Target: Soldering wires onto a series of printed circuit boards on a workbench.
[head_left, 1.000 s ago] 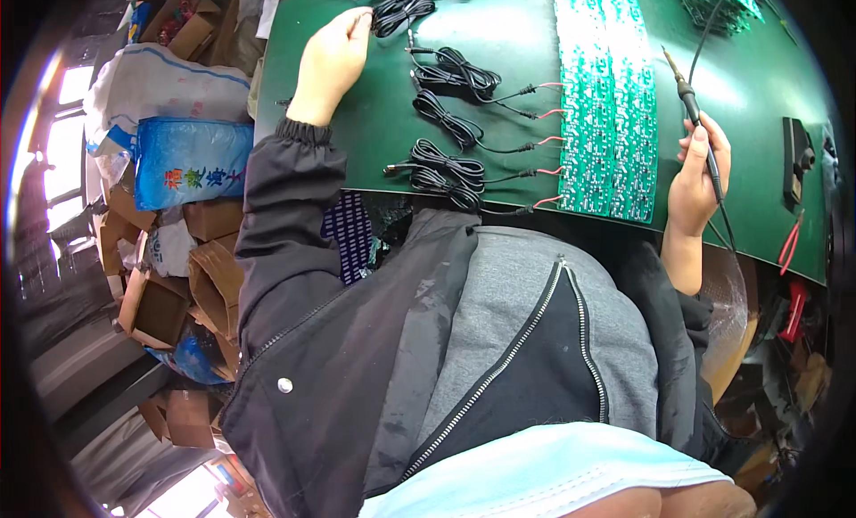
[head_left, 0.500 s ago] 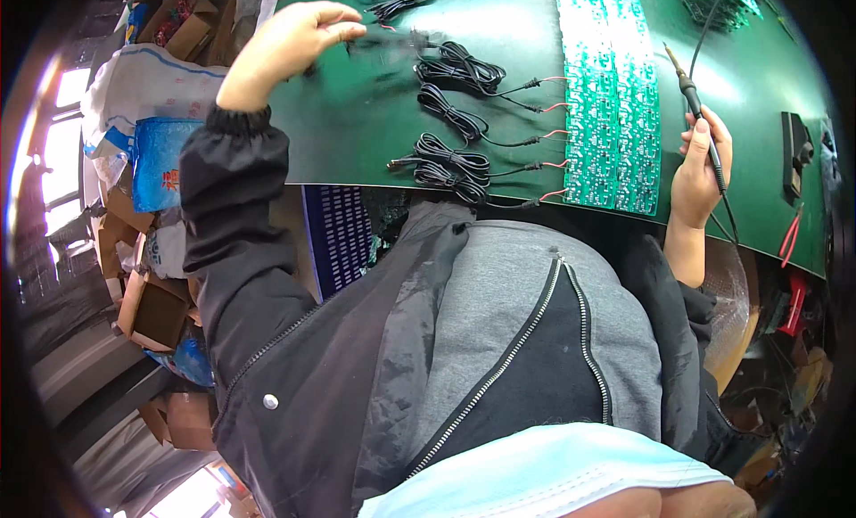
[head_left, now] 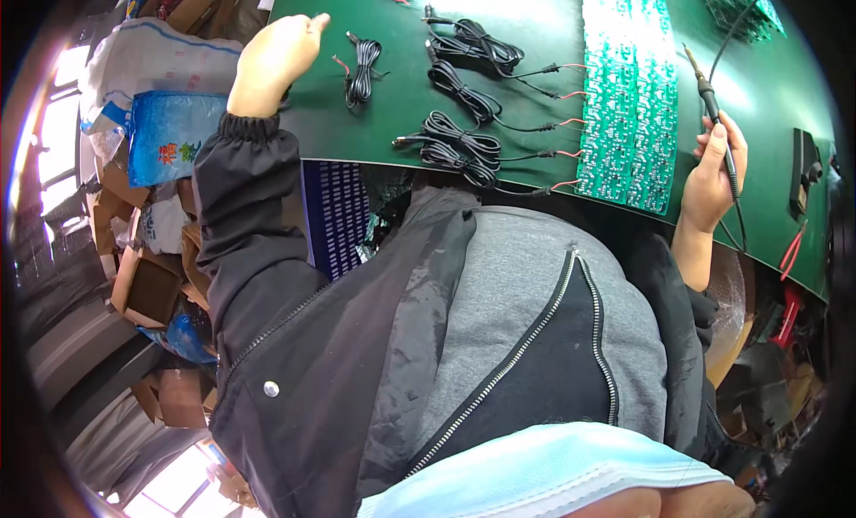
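My left hand (head_left: 278,61) is over the left edge of the green worktable, its fingers curled together; whether anything is in them is hidden. Just right of it lies a loose coiled black cable (head_left: 363,72) with a short red wire end. My right hand (head_left: 711,175) grips a soldering iron (head_left: 706,92), tip pointing up and away from me, right of the circuit boards. The green circuit board panel (head_left: 627,108) lies in strips on the table. Several coiled black cables (head_left: 462,150) lie left of it, their red wire ends reaching the panel's left edge.
A dark stand-like block (head_left: 804,170) and red-handled pliers (head_left: 793,250) are at the right table edge. More boards (head_left: 738,10) are stacked at the far right. A blue perforated crate (head_left: 337,217) stands below the table; sacks and cardboard boxes (head_left: 147,286) crowd the left.
The blurred cable by my left hand now lies still on the table. My left fingers have curled in and the hand is apart from it. My right hand still holds the soldering iron.
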The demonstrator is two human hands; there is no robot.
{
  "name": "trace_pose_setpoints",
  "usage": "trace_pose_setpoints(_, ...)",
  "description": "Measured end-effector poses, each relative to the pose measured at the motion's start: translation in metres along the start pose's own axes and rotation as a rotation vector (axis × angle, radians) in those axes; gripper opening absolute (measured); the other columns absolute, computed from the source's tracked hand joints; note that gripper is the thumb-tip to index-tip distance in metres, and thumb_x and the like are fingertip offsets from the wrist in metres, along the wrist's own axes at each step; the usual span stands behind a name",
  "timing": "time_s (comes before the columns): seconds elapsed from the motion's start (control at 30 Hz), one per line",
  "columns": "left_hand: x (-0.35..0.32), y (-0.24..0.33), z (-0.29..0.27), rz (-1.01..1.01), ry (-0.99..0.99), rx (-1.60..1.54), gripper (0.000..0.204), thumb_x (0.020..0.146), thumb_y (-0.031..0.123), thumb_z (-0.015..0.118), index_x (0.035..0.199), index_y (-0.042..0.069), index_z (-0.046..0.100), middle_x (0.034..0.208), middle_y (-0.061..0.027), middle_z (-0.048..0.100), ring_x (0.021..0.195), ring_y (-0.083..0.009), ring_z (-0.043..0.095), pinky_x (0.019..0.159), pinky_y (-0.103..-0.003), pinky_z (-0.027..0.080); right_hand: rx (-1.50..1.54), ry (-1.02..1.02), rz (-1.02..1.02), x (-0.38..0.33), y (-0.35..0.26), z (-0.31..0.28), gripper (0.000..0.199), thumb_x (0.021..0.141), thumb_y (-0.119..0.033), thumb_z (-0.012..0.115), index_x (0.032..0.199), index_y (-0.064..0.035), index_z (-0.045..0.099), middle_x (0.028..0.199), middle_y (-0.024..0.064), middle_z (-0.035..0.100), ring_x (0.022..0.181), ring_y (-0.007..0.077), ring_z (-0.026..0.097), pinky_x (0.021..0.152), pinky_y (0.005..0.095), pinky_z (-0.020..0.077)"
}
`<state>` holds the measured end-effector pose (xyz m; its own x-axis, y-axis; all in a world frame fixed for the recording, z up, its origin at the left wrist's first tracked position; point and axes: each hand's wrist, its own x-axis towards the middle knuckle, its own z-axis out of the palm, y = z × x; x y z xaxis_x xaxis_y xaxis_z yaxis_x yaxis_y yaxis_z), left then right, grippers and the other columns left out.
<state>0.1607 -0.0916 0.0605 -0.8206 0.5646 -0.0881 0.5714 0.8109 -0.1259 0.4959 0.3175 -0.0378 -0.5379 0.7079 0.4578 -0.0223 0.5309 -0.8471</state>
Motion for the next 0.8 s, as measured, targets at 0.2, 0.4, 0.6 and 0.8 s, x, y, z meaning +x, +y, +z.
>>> trace_pose_setpoints(0.2, -0.045, 0.014, 0.040, -0.067, -0.040, -0.345, 0.043, 0.094, 0.040, 0.068, 0.098, -0.002, 0.073, 0.088, -0.0174, 0.073, 0.082, -0.0294, 0.071, 0.076, -0.038, 0.054, 0.008, -0.014, 0.031, 0.001, 0.002, -0.003, 0.028, 0.107, -0.017, 0.057, 0.124, 0.0037, 0.064, 0.105, 0.0097, 0.073, 0.083, 0.0075, 0.062, 0.071, 0.0223, 0.0511)
trace_pose_setpoints(0.4, -0.055, 0.018, 0.067, -0.181, 0.111, -0.641, 0.027, 0.091, 0.023, 0.069, 0.100, -0.002, 0.069, 0.090, -0.0146, 0.073, 0.084, -0.0226, 0.070, 0.078, -0.034, 0.055, -0.006, 0.000, 0.017, 0.000, 0.000, 0.002, 0.026, 0.106, -0.016, 0.058, 0.123, 0.0037, 0.065, 0.104, 0.0094, 0.073, 0.081, 0.0074, 0.062, 0.070, 0.0212, 0.0508)
trace_pose_setpoints(0.6, -0.041, 0.021, -0.011, -0.109, 0.389, -0.961, 0.020, 0.099, 0.016, 0.072, 0.104, -0.003, 0.072, 0.093, -0.0003, 0.071, 0.085, -0.0048, 0.061, 0.078, -0.021, 0.048, 0.039, 0.035, 0.011, 0.000, 0.001, 0.005, 0.024, 0.105, -0.013, 0.061, 0.122, 0.0019, 0.067, 0.101, 0.0089, 0.074, 0.080, 0.0078, 0.064, 0.068, 0.0209, 0.0517)
trace_pose_setpoints(0.8, -0.001, 0.160, -0.022, 0.243, 0.174, -0.972, 0.014, 0.092, 0.012, 0.069, 0.092, -0.002, 0.069, 0.078, -0.0060, 0.067, 0.073, -0.0134, 0.061, 0.068, -0.028, 0.050, 0.021, 0.021, 0.007, -0.002, -0.001, 0.001, 0.023, 0.105, -0.014, 0.060, 0.121, 0.0014, 0.067, 0.103, 0.0088, 0.073, 0.081, 0.0079, 0.064, 0.069, 0.0213, 0.0512)
